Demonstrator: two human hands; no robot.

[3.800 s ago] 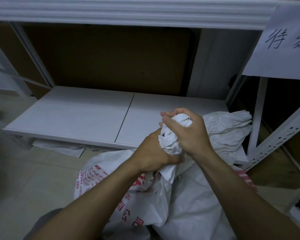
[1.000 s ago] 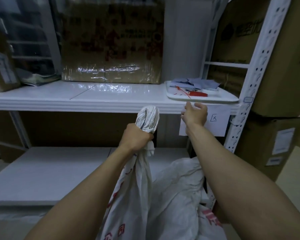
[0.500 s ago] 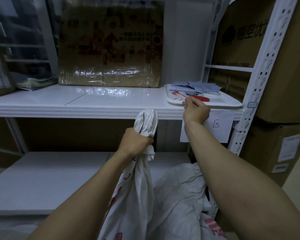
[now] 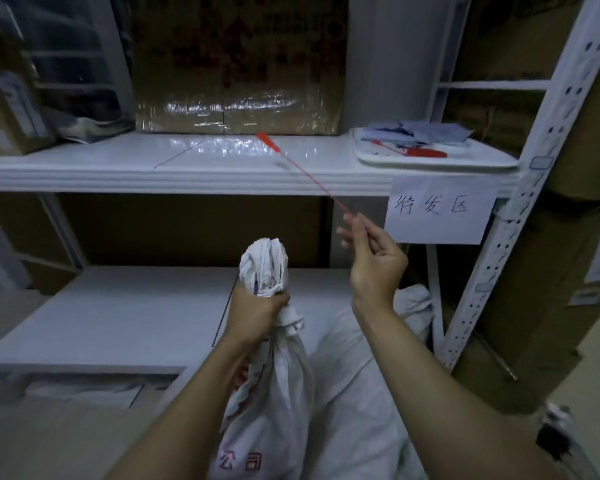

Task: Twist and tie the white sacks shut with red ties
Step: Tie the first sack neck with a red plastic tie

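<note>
The left grip (image 4: 253,317) is clenched round the twisted neck of a white sack (image 4: 274,393), and the bunched top stands upright above the fist. What fills the sack is hidden. The right grip (image 4: 374,261) pinches one end of a red tie (image 4: 305,174) between thumb and fingertips. It is held up just right of the sack's neck and apart from it. The tie slants up and leftward through the air, and its flat tag end, somewhat blurred, shows in front of the upper shelf (image 4: 118,168). A second white sack (image 4: 354,375) lies slumped just right of the first, under the right forearm, its top crumpled. On the right end of the upper shelf sits a white tray (image 4: 437,163) holding spare red ties (image 4: 426,153) and crumpled blue-grey sheets (image 4: 416,131). A taped cardboard box (image 4: 239,64) stands to the tray's left. A handwritten paper label (image 4: 437,209) hangs from the shelf edge below the tray.
</note>
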